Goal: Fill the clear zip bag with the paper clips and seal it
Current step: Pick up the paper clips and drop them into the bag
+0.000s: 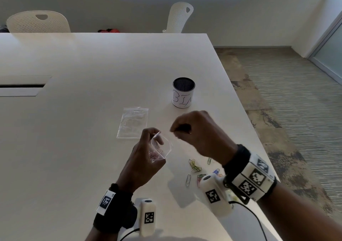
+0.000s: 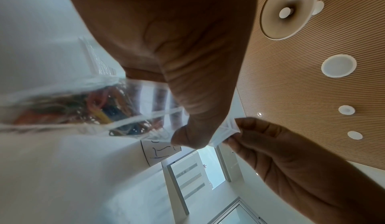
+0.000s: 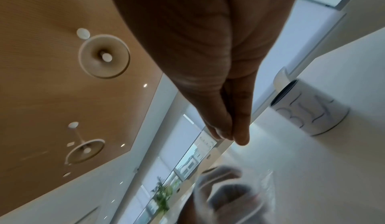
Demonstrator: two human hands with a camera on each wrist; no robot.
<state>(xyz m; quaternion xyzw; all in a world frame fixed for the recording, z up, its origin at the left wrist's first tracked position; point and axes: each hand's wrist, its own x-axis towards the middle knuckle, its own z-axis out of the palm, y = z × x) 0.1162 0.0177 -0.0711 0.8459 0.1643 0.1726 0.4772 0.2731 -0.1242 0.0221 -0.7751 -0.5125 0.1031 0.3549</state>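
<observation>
Above the white table (image 1: 92, 65), my left hand (image 1: 156, 139) holds a small clear zip bag (image 1: 160, 149) with its mouth turned up. Several coloured paper clips (image 2: 98, 110) lie inside the bag (image 2: 143, 95). My right hand (image 1: 174, 129) is just right of the mouth, fingers curled. The left wrist view shows the right hand's fingertips (image 2: 236, 132) pinching the bag's top edge beside my left thumb (image 2: 187, 135). In the right wrist view my thumb and fingers (image 3: 231, 135) press together, with the bag (image 3: 239, 193) blurred below. Loose paper clips (image 1: 194, 165) lie on the table under my right wrist.
A second clear zip bag (image 1: 133, 122) lies flat on the table beyond my hands. A black mesh cup (image 1: 183, 92) with a white label reading BIN stands behind and to the right. The table's right edge (image 1: 240, 100) runs close by. Two white chairs stand at the far side.
</observation>
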